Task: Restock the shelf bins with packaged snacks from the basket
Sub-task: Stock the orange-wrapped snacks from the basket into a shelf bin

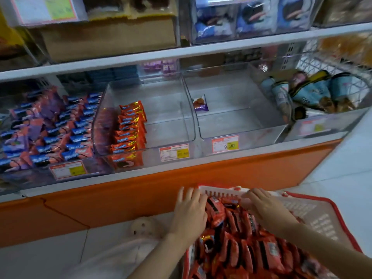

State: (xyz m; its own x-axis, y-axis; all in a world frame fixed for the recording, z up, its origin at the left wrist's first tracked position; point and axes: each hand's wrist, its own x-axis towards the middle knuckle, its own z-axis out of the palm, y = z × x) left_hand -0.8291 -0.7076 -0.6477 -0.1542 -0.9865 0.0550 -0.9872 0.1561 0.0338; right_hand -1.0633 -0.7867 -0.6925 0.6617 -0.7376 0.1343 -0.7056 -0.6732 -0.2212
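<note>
A white basket with a red rim point(314, 208) stands on the floor at the lower right, filled with several red snack packets point(247, 244). My left hand point(190, 210) rests on the packets at the basket's far left corner, fingers straight and spread. My right hand point(265, 206) lies over the packets near the basket's far wall, fingers extended; whether it holds a packet is hidden. Above, a clear shelf bin point(169, 109) holds a row of the same red packets point(130, 127) along its left side.
Left of it, a bin of blue and pink packets point(50, 129). To the right, a clear bin point(237, 109) with one purple packet point(200, 103), then a bin of light blue bags point(314, 93). An orange shelf base point(141, 190) runs below. A light-coloured knee point(112, 256) shows at bottom.
</note>
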